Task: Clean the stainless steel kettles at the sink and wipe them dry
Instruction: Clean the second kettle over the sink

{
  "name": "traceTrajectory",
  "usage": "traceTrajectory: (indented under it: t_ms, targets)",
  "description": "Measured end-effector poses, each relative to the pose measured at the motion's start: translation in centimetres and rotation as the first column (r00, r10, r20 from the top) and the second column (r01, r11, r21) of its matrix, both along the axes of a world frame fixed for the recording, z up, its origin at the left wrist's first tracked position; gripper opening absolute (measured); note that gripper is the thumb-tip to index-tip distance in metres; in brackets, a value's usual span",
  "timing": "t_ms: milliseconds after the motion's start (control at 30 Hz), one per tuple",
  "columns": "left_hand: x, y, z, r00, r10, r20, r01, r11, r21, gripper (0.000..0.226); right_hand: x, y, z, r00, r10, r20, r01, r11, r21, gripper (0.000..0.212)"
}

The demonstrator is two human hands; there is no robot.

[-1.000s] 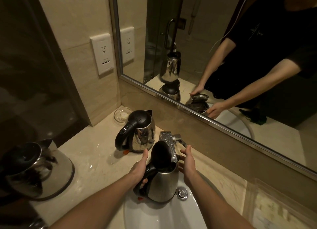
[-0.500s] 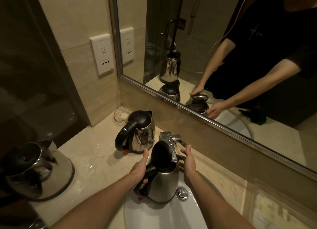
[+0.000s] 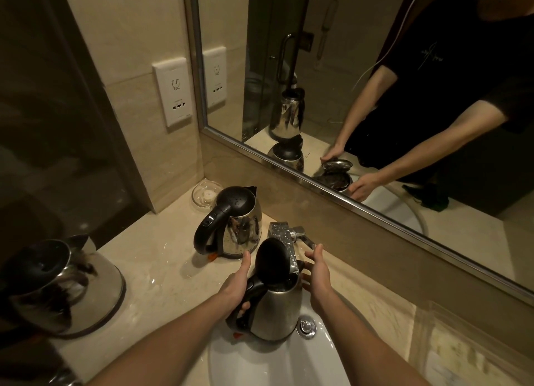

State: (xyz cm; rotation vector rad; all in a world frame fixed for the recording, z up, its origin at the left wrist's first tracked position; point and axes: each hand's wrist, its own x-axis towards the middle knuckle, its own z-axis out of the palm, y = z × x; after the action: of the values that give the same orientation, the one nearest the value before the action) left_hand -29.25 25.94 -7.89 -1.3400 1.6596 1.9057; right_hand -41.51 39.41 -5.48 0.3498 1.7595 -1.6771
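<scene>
A stainless steel kettle with its black lid flipped up stands upright in the white sink, under the chrome tap. My left hand grips its black handle, thumb pointing up. My right hand hovers beside the kettle's spout side with fingers straight, near the tap lever. A second closed kettle stands on the counter behind. A third kettle sits at the left edge, close to the camera.
A small glass dish sits in the counter's back corner. A wall socket plate is above it. The framed mirror runs along the back wall. The sink's drain plug is beside the kettle. The beige counter looks wet.
</scene>
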Motion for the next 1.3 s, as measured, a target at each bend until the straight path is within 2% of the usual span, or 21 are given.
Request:
traceTrajectory:
  t_ms: [267,667,1000,1167,1300]
  targets:
    - [-0.1,0.08,0.04,1.0,-0.015,0.017,0.016,1.0,-0.017,0.104,0.19,0.19,0.18,1.0,0.016,-0.006,-0.016,1.0,0.0,0.064]
    - [-0.02,0.16,-0.07,1.0,-0.012,0.016,0.012,1.0,-0.009,0.096,0.2,0.23,0.14,1.0,0.007,0.001,-0.007,1.0,-0.011,0.064]
    - [0.0,0.2,-0.25,1.0,-0.013,0.006,0.013,1.0,-0.017,0.101,0.29,0.26,0.06,1.0,0.008,-0.01,-0.008,1.0,-0.01,0.065]
    - [0.0,0.19,-0.25,1.0,-0.008,-0.021,0.008,1.0,-0.023,0.091,0.26,0.17,0.03,1.0,0.012,-0.008,-0.012,1.0,-0.006,0.065]
    - [0.04,0.09,-0.23,1.0,-0.018,-0.013,0.017,0.999,-0.034,0.094,0.28,0.11,0.08,1.0,0.013,-0.005,-0.013,1.0,-0.005,0.065]
